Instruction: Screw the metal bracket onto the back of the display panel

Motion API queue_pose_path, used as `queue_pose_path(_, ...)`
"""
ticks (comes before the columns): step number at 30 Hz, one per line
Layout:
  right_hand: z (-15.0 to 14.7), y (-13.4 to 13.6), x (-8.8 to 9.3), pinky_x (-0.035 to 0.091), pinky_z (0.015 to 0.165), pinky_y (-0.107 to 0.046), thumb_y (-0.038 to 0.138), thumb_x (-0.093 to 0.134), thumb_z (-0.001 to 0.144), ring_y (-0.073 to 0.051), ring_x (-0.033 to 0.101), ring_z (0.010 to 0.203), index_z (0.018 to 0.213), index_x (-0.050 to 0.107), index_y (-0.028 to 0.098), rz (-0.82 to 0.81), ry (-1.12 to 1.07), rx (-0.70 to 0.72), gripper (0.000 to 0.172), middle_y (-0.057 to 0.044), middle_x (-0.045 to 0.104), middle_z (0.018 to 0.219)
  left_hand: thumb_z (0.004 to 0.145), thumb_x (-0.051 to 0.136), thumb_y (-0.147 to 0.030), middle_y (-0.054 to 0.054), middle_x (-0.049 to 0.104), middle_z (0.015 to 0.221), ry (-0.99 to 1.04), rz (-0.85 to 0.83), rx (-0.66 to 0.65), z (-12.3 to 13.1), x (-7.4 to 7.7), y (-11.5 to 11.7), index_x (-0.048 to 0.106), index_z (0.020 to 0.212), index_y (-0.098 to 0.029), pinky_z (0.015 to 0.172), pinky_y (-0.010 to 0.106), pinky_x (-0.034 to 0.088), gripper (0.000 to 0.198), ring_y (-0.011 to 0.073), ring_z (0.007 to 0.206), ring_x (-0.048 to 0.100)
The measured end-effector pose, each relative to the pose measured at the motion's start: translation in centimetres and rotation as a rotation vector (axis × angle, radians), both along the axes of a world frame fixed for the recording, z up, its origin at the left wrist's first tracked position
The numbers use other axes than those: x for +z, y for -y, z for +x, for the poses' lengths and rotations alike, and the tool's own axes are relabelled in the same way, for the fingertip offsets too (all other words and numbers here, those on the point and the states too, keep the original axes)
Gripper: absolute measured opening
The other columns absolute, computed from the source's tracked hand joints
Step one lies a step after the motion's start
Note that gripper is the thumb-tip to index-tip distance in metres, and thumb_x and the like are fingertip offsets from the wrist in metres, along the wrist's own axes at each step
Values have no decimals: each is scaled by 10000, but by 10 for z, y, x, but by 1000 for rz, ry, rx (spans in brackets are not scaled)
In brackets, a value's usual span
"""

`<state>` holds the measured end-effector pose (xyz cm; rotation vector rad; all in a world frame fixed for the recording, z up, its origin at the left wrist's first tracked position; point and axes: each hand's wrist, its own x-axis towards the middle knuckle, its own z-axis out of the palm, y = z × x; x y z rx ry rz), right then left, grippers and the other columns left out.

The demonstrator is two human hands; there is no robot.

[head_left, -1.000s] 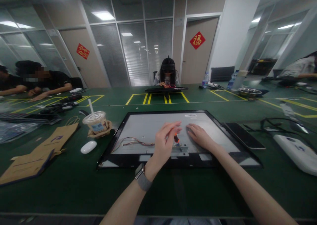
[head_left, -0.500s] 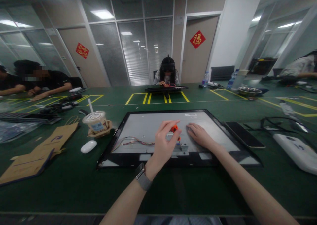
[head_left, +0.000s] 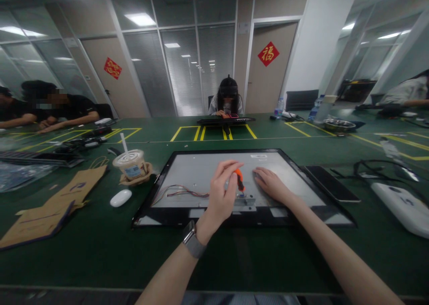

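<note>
My left hand (head_left: 222, 191), with a watch (head_left: 193, 239) on its wrist, pinches an orange and black screwdriver (head_left: 239, 180). The screwdriver's shaft points down at a small metal bracket (head_left: 248, 202) near the front edge of a flat display panel (head_left: 187, 166). The panel lies back side up, with a grey metal sheet in a black frame. My right hand (head_left: 271, 184) rests on the sheet, palm down and fingers stretched out. Thin coloured wires (head_left: 182, 191) run over the panel's left part and pass behind my left hand.
Left of the panel are a drink cup (head_left: 132, 165) in a cardboard holder, a white oval case (head_left: 121, 198) and a paper bag (head_left: 63, 202). On the right lie a black phone (head_left: 331, 183), a white device (head_left: 400, 209) and cables (head_left: 372, 168). Another person (head_left: 228, 97) sits opposite.
The orange screwdriver handle has turned a little in my left fingers and more of it shows. Both hands have stayed nearly in place.
</note>
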<state>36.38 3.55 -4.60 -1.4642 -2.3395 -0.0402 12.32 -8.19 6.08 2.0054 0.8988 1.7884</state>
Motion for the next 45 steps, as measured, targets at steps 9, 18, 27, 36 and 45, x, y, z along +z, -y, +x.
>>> queue_pose_path(9,-1,-1,0,464,1063,-460,277,431,982,-303,569,1286,1331,611,166,-4,10,-12,408,-170,605,1400,898,721,-249,8,582,840,30,52,45,5,-3,-2,730,962,-202,742,272,514,80,139,755,587)
queue_pose_path(18,0,-1,-3,460,1064,-474,281,438,982,-301,578,1270,1326,615,190,21,-16,-1,398,-158,613,1391,795,826,-324,-27,518,792,161,18,66,7,-6,-3,566,800,-179,632,214,456,297,105,680,524)
queue_pose_path(27,-2,0,0,461,1066,-456,285,435,988,-301,561,1292,1332,610,172,-3,0,-24,402,-161,599,1409,875,728,-346,15,667,832,124,9,145,12,-10,2,531,793,-196,606,222,452,260,110,651,598)
queue_pose_path(36,-4,2,4,456,1074,-466,270,432,985,-301,556,1302,1327,610,164,-8,14,-29,400,-174,602,1403,1061,316,-332,36,618,875,-4,-187,-141,5,-11,2,606,1112,-185,691,262,479,329,148,734,586)
queue_pose_path(45,-3,2,2,457,1078,-451,267,439,983,-288,570,1290,1321,613,177,17,10,-16,390,-159,611,1396,993,548,-300,86,711,1070,103,-181,-36,5,-10,-8,692,1091,-189,892,332,519,207,199,960,660)
